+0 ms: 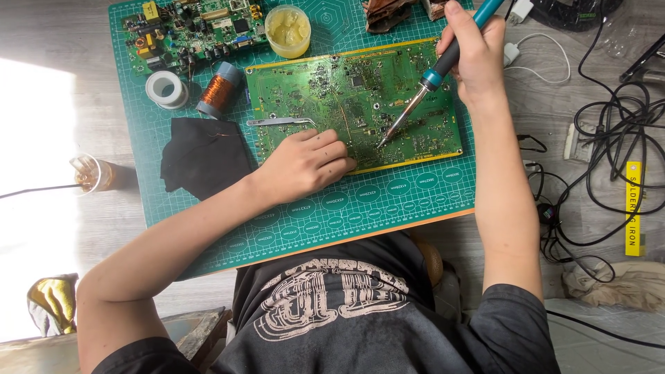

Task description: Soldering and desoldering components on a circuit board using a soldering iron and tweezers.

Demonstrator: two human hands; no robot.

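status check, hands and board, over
Right hand holds soldering iron, tip down on big green board. Left hand rests on board's near edge. Tweezers lie on the board by the left hand, clear of the tip.

A narrow yellow label strip (633,208) with dark lettering lay upright among the black cables at the right edge of the surface. A small round tub (287,30) of yellowish paste, clear-walled and lidless, stood at the top of the green mat, just above the large circuit board. No screens or signs showed
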